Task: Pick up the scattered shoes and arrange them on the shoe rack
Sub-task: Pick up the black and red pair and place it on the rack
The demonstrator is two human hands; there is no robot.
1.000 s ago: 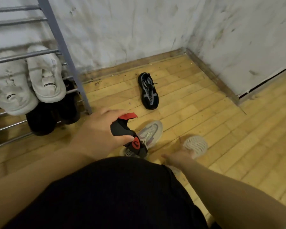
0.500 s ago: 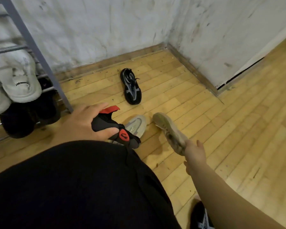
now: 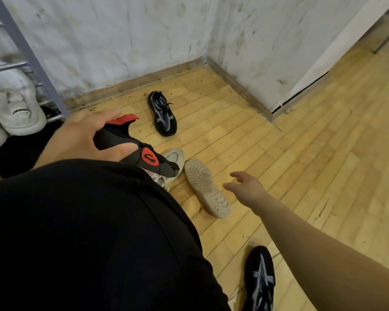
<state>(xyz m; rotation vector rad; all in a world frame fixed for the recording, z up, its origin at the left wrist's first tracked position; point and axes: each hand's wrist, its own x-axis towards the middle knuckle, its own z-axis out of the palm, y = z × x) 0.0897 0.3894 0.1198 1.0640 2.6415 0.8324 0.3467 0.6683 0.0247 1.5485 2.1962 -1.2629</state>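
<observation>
Plank floor (image 3: 301, 167), stained corner walls (image 3: 144, 34).

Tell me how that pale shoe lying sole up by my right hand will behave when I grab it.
The pale shoe probably lifts easily; it looks like a light knit sneaker. Its ridged sole faces up, so a grip there should not slip much. The upper may be soft and flex if pinched, though it is hidden. Resting upside down, it could rock or tip when nudged by the right hand.

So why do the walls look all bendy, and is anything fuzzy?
Head view: the wide lens bows the wall and floor lines; the right hand is slightly motion-blurred; light is dim and warm, with no glare; shoes cast soft shadows.
</observation>
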